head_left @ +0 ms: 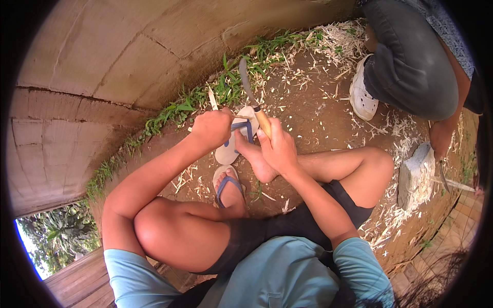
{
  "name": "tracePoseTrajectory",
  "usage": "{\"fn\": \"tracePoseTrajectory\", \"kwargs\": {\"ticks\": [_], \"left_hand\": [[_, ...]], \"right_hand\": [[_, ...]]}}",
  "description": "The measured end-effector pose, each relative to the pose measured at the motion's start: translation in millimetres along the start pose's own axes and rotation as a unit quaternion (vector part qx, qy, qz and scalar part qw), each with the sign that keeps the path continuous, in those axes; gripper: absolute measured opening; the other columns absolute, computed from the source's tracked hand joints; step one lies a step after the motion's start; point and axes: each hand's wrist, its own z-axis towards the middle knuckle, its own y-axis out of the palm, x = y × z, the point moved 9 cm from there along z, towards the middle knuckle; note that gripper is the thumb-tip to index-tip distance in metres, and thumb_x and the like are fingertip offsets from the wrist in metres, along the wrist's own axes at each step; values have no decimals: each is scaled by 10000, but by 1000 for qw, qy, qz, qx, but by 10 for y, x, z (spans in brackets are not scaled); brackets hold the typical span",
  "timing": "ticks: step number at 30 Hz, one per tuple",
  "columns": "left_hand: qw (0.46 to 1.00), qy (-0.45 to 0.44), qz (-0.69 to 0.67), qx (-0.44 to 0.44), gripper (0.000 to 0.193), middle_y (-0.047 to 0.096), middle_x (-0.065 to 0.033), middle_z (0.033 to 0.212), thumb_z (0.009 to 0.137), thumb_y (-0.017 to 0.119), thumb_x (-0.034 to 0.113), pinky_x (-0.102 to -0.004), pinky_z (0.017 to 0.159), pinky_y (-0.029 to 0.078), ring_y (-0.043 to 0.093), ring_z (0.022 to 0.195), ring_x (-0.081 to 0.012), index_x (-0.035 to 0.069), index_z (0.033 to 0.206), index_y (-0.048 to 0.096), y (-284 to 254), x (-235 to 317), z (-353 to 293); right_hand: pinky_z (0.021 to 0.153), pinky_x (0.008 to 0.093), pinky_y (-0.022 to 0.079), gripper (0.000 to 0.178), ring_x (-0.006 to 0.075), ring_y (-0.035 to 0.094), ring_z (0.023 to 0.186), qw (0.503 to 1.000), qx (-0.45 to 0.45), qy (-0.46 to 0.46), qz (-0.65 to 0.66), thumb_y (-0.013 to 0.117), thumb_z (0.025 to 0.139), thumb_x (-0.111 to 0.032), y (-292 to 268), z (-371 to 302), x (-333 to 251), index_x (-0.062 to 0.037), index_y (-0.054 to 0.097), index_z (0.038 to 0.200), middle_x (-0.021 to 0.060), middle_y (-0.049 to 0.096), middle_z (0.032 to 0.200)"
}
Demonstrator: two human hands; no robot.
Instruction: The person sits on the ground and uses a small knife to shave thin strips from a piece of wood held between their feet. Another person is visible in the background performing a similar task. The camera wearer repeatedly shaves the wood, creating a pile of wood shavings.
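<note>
- As I inspect this station remotely through the head camera, the left hand (pixel 213 128) is clamped in a fist around a pale stick (pixel 212 98), whose narrow upper end protrudes above the knuckles.
- I record the right hand (pixel 279 146) closed on the wooden handle (pixel 263 122) of a sickle-shaped knife; its curved blade (pixel 246 82) points up and away from the wearer, apart from the stick's visible end.
- Both hands are raised in front of the wearer's bent knees, the stick left of the knife.
- Below them I note two pale flip-flops with blue straps: one worn on the left foot (pixel 228 185), the other beneath and beside the bare right foot (pixel 251 156).
- Shavings (pixel 344 41) litter the brown ground (pixel 318 110); grass (pixel 228 90) lines the foot of a block wall (pixel 102 123).
- At right, I log a co-worker's white clog (pixel 364 92), and a co-worker's hand (pixel 441 138) beside a pale block (pixel 411 185).
</note>
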Motion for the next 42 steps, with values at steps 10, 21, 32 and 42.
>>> {"fn": "tracePoseTrajectory", "kwargs": {"ticks": [10,21,32,42], "left_hand": [[997,-30,55,-39,248,666,-201,816,769,619,216,-448,686,542,670,791,-359,7,903,620,-47,9,-1],[995,-7,101,19,231,642,-212,725,776,615,225,-478,630,527,652,688,-381,4,840,605,-68,113,28],[994,-1,101,-39,255,673,-173,860,748,647,223,-439,706,547,671,811,-332,64,946,630,16,65,78],[996,-59,53,-36,209,657,-217,815,873,505,179,-473,685,528,660,777,-382,8,969,579,60,-307,-61]], "right_hand": [[665,500,514,289,394,658,797,957,-169,94,-217,479,876,-240,582,-124,836,-19,455,1061,213,661,851],[635,492,504,343,398,643,766,991,-99,15,-83,467,914,-324,204,-233,512,-44,477,1112,199,657,856],[723,474,520,380,387,657,865,969,-158,133,-137,394,909,-322,490,-220,1092,-11,471,1114,231,656,947],[761,520,482,359,430,628,874,959,-200,90,-179,518,876,-265,448,-92,503,-21,451,1130,251,643,916]]}}
